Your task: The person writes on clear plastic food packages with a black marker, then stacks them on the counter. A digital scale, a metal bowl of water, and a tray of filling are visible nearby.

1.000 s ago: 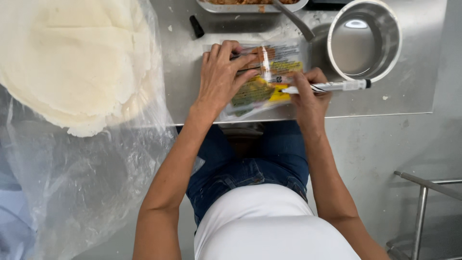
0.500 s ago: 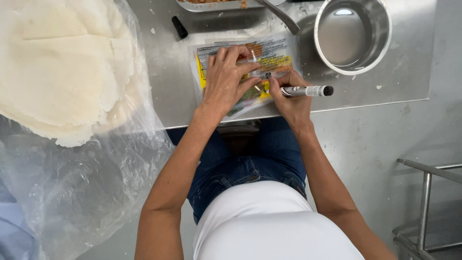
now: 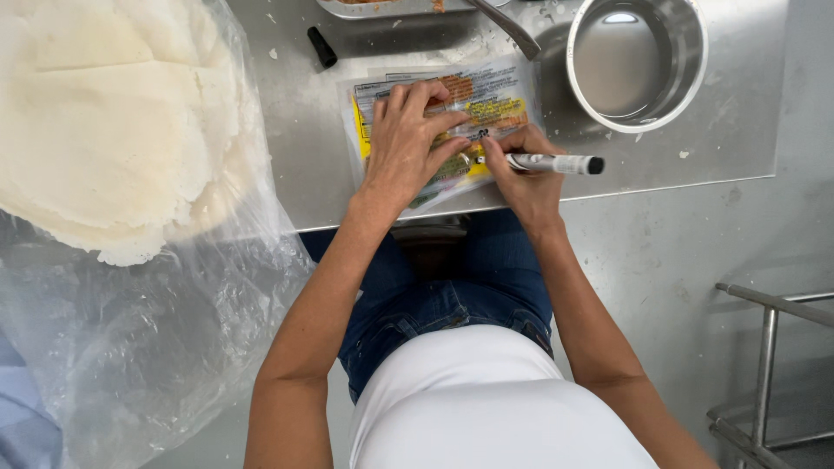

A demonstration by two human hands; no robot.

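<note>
Hands (image 3: pixel 469 152) on marker (image 3: pixel 552 163), crosswise, tip left

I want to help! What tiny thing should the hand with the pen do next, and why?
Probably keep writing: the right hand has the pen tip on the packet, and the left hand presses it flat on the table.

Stainless steel table (image 3: pixel 695 156) carries a flat printed packet (image 3: pixel 486 100) beneath the left hand (image 3: pixel 408 143). A round metal pot (image 3: pixel 638 61) stands beyond the right hand (image 3: pixel 521 178). A black marker cap (image 3: pixel 321 47) lies beyond the left hand, with stacked pale flatbreads (image 3: pixel 104 122) on clear plastic left of it.
</note>
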